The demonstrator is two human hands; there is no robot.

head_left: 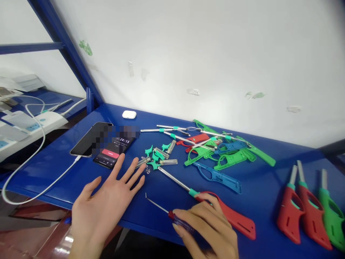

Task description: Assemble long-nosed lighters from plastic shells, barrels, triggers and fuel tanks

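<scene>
My left hand (105,203) is open, palm up, fingers spread, with nothing in it. Its fingertips come near a phone (115,145) and small turquoise trigger pieces (153,164). In my right hand (210,226) is a small screwdriver (178,220) with a dark red and blue handle, its thin shaft pointing left. A tiny screw (146,195) seems to sit on its tip. Beyond my right fingers lies a red lighter shell (239,217) with a metal tube (175,179) and turquoise collar; my hand partly hides it. Several clear fuel tanks (169,162) lie among the turquoise pieces.
Green shell halves (234,158), blue shell halves (219,176) and metal tubes with wires (185,140) are piled behind. Red lighters (291,212) and a green lighter (332,216) lie at right. A charging phone (90,140), white earbud case (129,114) and power strip (44,120) are left.
</scene>
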